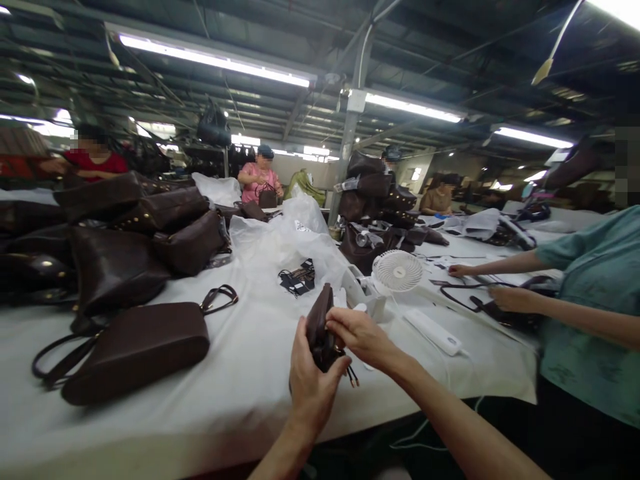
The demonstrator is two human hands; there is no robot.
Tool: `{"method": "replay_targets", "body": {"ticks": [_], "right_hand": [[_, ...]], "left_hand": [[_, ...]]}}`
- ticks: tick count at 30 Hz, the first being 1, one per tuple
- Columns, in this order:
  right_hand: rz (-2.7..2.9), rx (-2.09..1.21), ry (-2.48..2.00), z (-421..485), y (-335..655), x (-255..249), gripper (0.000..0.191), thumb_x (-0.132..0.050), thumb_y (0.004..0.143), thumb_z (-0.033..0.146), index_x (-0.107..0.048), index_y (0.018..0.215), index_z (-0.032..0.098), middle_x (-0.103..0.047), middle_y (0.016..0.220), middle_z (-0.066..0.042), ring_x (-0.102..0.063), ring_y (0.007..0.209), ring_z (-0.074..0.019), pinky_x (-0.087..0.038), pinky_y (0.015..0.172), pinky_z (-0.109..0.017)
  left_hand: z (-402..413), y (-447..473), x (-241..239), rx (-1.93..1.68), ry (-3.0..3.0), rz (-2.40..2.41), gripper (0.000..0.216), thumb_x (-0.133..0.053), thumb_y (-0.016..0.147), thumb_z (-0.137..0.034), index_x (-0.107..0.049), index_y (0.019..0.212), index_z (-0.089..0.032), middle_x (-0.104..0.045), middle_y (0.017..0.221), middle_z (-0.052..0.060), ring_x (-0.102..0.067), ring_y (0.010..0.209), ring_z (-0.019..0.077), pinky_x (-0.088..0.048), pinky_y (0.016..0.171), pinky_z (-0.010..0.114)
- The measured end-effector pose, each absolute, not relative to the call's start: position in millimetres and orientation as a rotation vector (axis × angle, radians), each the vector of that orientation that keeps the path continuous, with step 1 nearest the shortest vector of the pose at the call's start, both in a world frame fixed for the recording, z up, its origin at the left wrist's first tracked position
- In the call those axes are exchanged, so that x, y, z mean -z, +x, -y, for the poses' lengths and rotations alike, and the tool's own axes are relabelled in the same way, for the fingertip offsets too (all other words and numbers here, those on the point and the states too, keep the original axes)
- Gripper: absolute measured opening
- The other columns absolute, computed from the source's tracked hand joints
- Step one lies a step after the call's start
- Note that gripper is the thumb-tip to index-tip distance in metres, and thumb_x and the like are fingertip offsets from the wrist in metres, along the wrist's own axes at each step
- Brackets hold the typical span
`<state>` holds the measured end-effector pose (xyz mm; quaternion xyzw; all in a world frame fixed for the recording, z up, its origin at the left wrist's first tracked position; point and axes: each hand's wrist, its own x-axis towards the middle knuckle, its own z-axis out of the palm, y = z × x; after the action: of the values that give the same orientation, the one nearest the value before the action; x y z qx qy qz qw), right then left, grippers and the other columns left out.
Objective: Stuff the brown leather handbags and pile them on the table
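Note:
A small dark brown leather pouch [319, 320] is held up on edge over the front of the table. My left hand [313, 373] wraps round its left side and bottom, with the thumb across its near end. At the pouch's right upper edge, my right hand [357, 333] is closed, its thumb and fingertips pinched against the leather. What exactly the fingertips grip is too small to make out. Cord ends with metal tips [354, 379] dangle below the pouch, near my left thumb. To the left, a brown handbag [145, 350] lies on its side with its straps spread out.
Brown bags [115, 260] are heaped at the left. Plastic wrapping [270, 247] and black tags [299, 277] lie ahead. A white fan [397, 271] and a white power strip [433, 331] are to the right, beside a co-worker in a green top [590, 313]. Other people sit further back.

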<state>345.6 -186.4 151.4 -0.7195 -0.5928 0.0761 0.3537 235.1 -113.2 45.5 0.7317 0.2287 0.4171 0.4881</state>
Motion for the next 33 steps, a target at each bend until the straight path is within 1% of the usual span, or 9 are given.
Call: {"method": "replay_targets", "body": {"ticks": [4, 9, 19, 23, 26, 28, 29, 31, 33], "right_hand": [[1.501, -0.640, -1.780, 184.2, 363.3, -162.8, 0.026, -0.048, 0.087, 0.034, -0.055, 0.066, 0.020, -0.048, 0.052, 0.006, -0.046, 0.048, -0.0105, -0.037, 0.050, -0.021], [1.546, -0.892, -1.729, 175.8, 367.4, -170.7, 0.025, -0.051, 0.084, 0.038, -0.055, 0.067, 0.020, -0.048, 0.050, 0.006, -0.044, 0.043, -0.0092, -0.036, 0.045, -0.020], [1.691, -0.836, -1.699, 172.9, 338.6, -169.3, 0.021, -0.046, 0.088, 0.023, -0.058, 0.072, 0.019, -0.049, 0.051, 0.006, -0.049, 0.042, -0.0083, -0.038, 0.043, -0.017], [1.744, -0.599, -1.831, 159.3, 327.1, -170.4, 0.018, -0.051, 0.085, 0.013, -0.060, 0.070, 0.016, -0.052, 0.051, 0.006, -0.050, 0.043, -0.0072, -0.038, 0.047, -0.017], [1.741, -0.424, -1.962, 147.2, 323.0, -179.6, 0.021, -0.053, 0.088, 0.016, -0.063, 0.068, 0.016, -0.051, 0.048, 0.005, -0.051, 0.046, -0.0084, -0.038, 0.053, -0.019], [1.741, -0.373, -1.970, 146.8, 326.9, -189.1, 0.013, -0.057, 0.087, 0.020, -0.068, 0.081, 0.016, -0.054, 0.049, 0.005, -0.054, 0.050, -0.0104, -0.041, 0.057, -0.021], [1.730, -0.353, -1.947, 149.7, 331.6, -192.8, 0.012, -0.060, 0.086, 0.022, -0.069, 0.093, 0.017, -0.058, 0.055, 0.004, -0.057, 0.054, -0.0117, -0.043, 0.061, -0.022], [1.698, -0.303, -1.889, 160.5, 346.4, -193.6, 0.042, -0.067, 0.081, 0.028, -0.060, 0.121, 0.020, -0.069, 0.082, -0.001, -0.064, 0.076, -0.0160, -0.048, 0.073, -0.027], [1.684, -0.242, -1.901, 174.2, 364.8, -182.2, 0.072, -0.076, 0.071, 0.036, -0.048, 0.136, 0.023, -0.063, 0.121, -0.009, -0.059, 0.108, -0.0235, -0.046, 0.092, -0.036]], "left_hand": [[120.9, 242.6, -45.3, -1.079, 1.743, -0.525, 0.053, -0.060, 0.084, -0.027, -0.041, 0.133, -0.018, -0.049, 0.138, 0.014, -0.044, 0.130, 0.0287, -0.034, 0.110, 0.047], [106.0, 239.9, -54.0, -0.994, 1.757, -0.402, 0.045, -0.058, 0.079, -0.016, -0.050, 0.123, -0.018, -0.061, 0.123, 0.011, -0.056, 0.116, 0.0263, -0.043, 0.101, 0.044], [97.3, 227.7, -66.5, -0.956, 1.648, -0.181, 0.024, -0.055, 0.083, -0.022, -0.058, 0.106, -0.017, -0.067, 0.099, 0.006, -0.062, 0.090, 0.0203, -0.049, 0.080, 0.031], [83.8, 225.0, -66.5, -0.953, 1.602, -0.225, 0.014, -0.060, 0.079, -0.026, -0.061, 0.089, -0.016, -0.065, 0.079, 0.001, -0.059, 0.072, 0.0167, -0.047, 0.066, 0.025], [61.2, 224.2, -74.2, -0.832, 1.621, -0.228, 0.017, -0.067, 0.075, -0.031, -0.060, 0.075, -0.015, -0.059, 0.065, -0.003, -0.053, 0.061, 0.0129, -0.041, 0.057, 0.022], [43.5, 221.8, -81.7, -0.738, 1.653, -0.212, 0.020, -0.070, 0.074, -0.032, -0.062, 0.077, -0.014, -0.060, 0.067, -0.002, -0.053, 0.063, 0.0124, -0.041, 0.059, 0.022], [34.6, 219.8, -84.9, -0.697, 1.673, -0.199, 0.021, -0.071, 0.073, -0.032, -0.065, 0.082, -0.014, -0.064, 0.073, -0.001, -0.055, 0.068, 0.0133, -0.043, 0.062, 0.022], [17.7, 214.5, -88.5, -0.626, 1.697, -0.174, 0.029, -0.073, 0.072, -0.031, -0.067, 0.094, -0.014, -0.068, 0.085, 0.002, -0.059, 0.078, 0.0158, -0.045, 0.070, 0.024], [4.0, 208.0, -88.8, -0.568, 1.686, -0.179, 0.035, -0.074, 0.070, -0.033, -0.066, 0.099, -0.014, -0.068, 0.088, 0.003, -0.060, 0.080, 0.0172, -0.046, 0.071, 0.025]]}}
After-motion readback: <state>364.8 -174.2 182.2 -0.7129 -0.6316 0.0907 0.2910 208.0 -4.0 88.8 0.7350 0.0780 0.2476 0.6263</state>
